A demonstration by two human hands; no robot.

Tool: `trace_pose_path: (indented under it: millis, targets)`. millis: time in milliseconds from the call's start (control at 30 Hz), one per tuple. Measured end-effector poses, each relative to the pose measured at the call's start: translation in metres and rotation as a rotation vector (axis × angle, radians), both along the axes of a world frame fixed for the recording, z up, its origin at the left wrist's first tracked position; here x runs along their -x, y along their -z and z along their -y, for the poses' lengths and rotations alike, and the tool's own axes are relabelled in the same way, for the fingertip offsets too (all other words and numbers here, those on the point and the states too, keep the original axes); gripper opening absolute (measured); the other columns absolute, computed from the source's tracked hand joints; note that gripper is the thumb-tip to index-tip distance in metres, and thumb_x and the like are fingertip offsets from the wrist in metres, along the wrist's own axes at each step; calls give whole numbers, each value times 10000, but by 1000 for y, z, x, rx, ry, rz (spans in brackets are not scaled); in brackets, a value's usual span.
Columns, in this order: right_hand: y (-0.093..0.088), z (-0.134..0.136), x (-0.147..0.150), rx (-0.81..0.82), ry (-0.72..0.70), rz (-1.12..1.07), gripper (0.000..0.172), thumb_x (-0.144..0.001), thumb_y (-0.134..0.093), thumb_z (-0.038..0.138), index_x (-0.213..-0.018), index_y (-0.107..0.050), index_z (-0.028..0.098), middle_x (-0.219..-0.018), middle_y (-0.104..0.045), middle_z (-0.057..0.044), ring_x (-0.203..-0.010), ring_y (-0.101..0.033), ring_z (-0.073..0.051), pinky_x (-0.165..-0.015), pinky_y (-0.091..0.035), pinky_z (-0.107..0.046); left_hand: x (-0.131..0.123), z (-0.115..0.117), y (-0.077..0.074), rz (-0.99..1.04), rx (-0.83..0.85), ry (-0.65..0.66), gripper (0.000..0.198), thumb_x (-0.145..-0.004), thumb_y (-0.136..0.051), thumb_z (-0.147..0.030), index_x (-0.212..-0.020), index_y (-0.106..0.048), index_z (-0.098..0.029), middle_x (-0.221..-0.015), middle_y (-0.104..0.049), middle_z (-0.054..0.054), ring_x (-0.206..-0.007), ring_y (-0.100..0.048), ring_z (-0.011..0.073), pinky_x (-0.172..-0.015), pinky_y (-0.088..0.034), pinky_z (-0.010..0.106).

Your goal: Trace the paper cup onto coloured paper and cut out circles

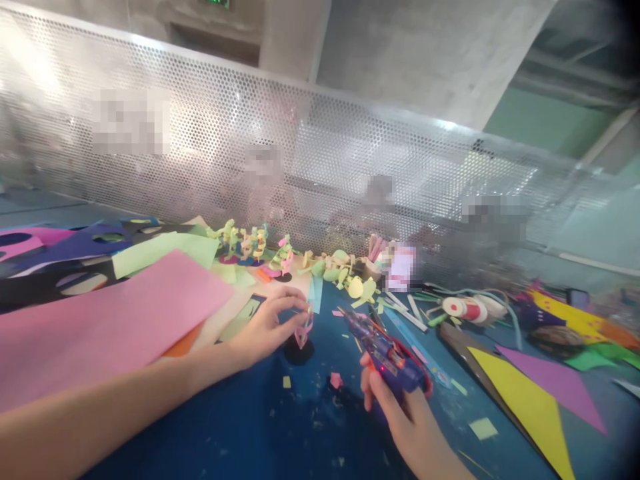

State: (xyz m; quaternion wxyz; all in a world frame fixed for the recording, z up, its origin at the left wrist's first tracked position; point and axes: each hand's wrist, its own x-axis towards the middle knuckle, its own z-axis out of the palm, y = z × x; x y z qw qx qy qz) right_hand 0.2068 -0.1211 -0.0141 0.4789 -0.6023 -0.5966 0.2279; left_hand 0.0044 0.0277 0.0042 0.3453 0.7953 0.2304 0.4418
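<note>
In my right hand point(395, 393) is a blue glue gun point(385, 350), its nozzle pointing up and to the left. A small red light shows on its side. My left hand point(273, 320) closes its thumb and fingers around the top of a small pink curled paper piece point(301, 335). That piece stands on a round black base point(299, 352) on the blue table point(240, 420). Near the hands lie a pink paper scrap point(336, 380) and a pale yellow paper square point(287, 382).
Large pink paper point(165, 313) and light green paper point(167, 250) cover the left side. Several small paper figures point(245, 243) stand at the back before a perforated metal screen point(200, 133). To the right are a phone point(401, 265), a white-and-red roll point(465, 309) and yellow paper point(530, 407).
</note>
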Motion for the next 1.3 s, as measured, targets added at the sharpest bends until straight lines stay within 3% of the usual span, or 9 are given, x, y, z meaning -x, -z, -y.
trace_pose_path:
  millis: [233,500,1300]
  targets:
    - [2,11,11,-52,-36,37,358,-850,-521,467,-1072,-591,196,-925,-668,-101,-779,-639,-209,-777,-542,-339,-2,6,-1,7,-28,66,183,-872,-512,-283,-846,-657,-174,-977,-499,62,-849,-577,150,-822,-506,312]
    - [10,14,14,-37,122,182,436,-819,-503,561,-1018,-642,199,-850,-678,-92,-759,-651,-225,-722,-559,-296,-3,4,1,-8,-98,23,166,-867,-522,-245,-804,-655,-169,-957,-530,57,-914,-574,167,-892,-483,359]
    - [18,7,12,-89,131,278,449,-824,-475,577,-988,-658,201,-801,-657,-91,-833,-643,-261,-795,-536,-349,-2,2,6,-29,-159,10,153,-872,-531,-231,-822,-665,-178,-955,-549,52,-886,-569,148,-866,-483,329]
